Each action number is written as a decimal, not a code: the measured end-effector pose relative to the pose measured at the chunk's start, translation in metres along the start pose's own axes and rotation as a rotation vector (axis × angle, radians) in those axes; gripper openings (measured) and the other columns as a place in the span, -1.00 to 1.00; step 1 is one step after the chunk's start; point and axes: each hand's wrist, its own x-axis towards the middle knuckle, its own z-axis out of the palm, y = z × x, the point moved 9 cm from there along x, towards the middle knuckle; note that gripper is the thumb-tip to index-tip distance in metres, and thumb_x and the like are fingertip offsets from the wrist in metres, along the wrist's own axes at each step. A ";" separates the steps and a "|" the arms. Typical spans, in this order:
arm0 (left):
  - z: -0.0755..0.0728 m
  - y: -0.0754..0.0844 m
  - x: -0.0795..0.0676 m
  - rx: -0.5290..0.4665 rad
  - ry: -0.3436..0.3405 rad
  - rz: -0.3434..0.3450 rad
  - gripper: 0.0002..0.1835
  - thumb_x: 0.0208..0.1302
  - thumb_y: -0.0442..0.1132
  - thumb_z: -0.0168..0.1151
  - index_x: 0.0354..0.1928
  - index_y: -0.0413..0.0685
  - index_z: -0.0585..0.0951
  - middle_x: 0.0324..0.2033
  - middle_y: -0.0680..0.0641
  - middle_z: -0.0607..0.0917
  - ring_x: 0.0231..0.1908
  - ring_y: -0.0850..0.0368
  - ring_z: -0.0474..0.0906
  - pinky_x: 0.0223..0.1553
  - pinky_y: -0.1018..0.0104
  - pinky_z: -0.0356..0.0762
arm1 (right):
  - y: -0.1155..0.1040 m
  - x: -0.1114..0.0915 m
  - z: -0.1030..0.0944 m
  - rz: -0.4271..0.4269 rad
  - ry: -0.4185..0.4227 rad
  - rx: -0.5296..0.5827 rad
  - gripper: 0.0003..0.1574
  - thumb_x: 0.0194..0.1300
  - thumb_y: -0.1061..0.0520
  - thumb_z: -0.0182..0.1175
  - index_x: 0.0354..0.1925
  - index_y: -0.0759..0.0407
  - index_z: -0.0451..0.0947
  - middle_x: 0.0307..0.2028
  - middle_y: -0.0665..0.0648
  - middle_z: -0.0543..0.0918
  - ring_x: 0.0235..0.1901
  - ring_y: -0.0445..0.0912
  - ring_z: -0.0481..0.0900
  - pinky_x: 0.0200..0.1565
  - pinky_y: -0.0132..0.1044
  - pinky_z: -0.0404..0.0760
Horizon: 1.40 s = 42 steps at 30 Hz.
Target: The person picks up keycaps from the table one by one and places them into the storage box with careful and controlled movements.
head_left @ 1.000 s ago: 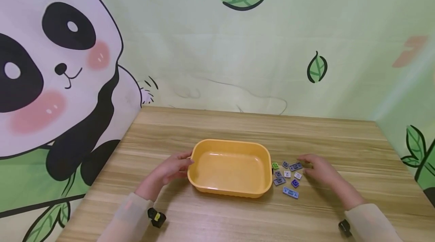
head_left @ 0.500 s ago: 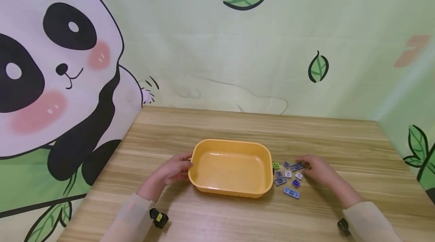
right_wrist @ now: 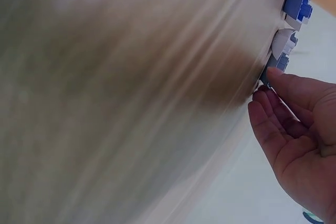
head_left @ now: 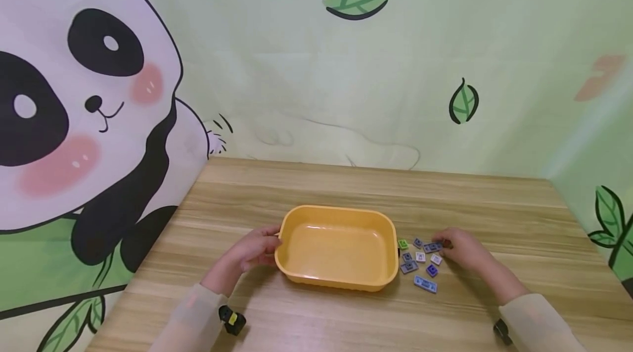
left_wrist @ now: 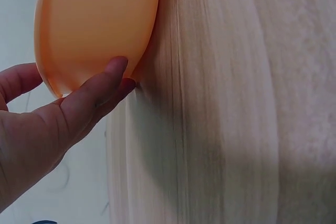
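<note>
A yellow-orange plastic tub point(head_left: 336, 247) stands on the wooden table. My left hand point(head_left: 254, 247) holds its left end, with a fingertip over the rim; in the left wrist view, more fingers point(left_wrist: 105, 85) lie along the outer wall. Just right of the tub several small toy building blocks are spread out: green point(head_left: 403, 244), white point(head_left: 420, 257), dark blue point(head_left: 432, 270), grey point(head_left: 409, 267) and a long light-blue one point(head_left: 425, 284). My right hand point(head_left: 462, 247) pinches the right end of a long grey-blue block point(head_left: 432, 247) between thumb and curled fingers. That block lies at the group's far right.
The wooden table point(head_left: 306, 324) runs back to a green cloth backdrop point(head_left: 277, 66) with a panda and leaves printed on it. Black devices are strapped at the left wrist point(head_left: 232, 320) and the right wrist point(head_left: 502, 332).
My right hand's fingers have closed in on the end of the long grey-blue block. My left hand stays at the tub, and the blocks keep their places.
</note>
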 end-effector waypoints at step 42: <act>0.003 -0.001 0.002 -0.016 -0.036 0.005 -0.34 0.53 -0.39 -0.11 0.57 -0.42 0.00 0.36 -0.53 0.40 -0.06 0.13 0.63 -0.03 0.15 0.72 | 0.000 0.001 -0.004 0.020 -0.018 -0.010 -0.69 0.20 0.40 0.28 -0.07 0.52 0.64 -0.22 0.34 0.72 -0.21 0.14 0.68 -0.06 0.11 0.71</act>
